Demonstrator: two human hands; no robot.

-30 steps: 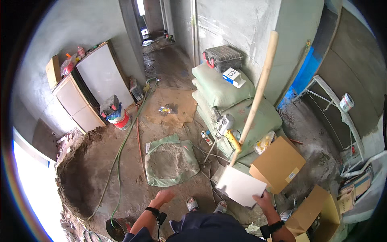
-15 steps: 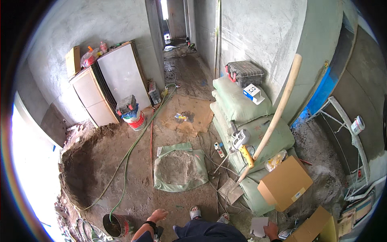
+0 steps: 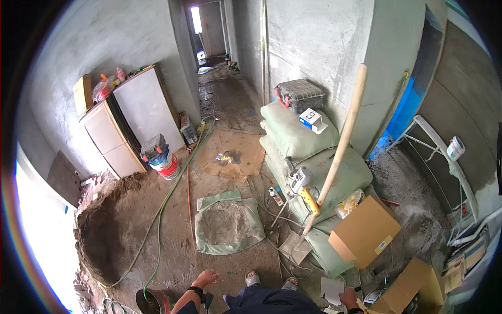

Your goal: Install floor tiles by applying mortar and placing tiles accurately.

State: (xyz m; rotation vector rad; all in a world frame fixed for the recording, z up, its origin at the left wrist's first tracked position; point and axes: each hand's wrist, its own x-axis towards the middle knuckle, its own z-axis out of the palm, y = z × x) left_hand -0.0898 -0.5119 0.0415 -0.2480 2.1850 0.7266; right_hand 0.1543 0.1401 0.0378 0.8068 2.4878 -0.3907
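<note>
My left hand [image 3: 206, 278], with a dark band on its wrist, hangs over the floor near a black bucket [image 3: 166, 302]. Its fingers are loosely bent and I see nothing in them. At the lower right my right hand [image 3: 349, 298] is closed on the edge of a flat, pale grey square piece [image 3: 331, 289]; whether it is card or tile I cannot tell. Beside that hand stands an open cardboard box [image 3: 401, 295], its contents mostly hidden. A second cardboard box [image 3: 363, 230] lies tilted against the green bags [image 3: 340, 170].
A shovel [image 3: 342, 141] leans on the bags, beside a power tool with a yellow handle [image 3: 309, 200]. A green hose [image 3: 170, 196] runs into the bucket. Ahead lies a green sack with grey powder [image 3: 226, 224]. Wet mortar [image 3: 112, 230] is heaped left; a white-and-red bucket [image 3: 168, 166] stands behind.
The view has turned slightly to the right, so most things sit further left. My right hand still grips the pale square piece, and my left hand stays low beside the bucket.
</note>
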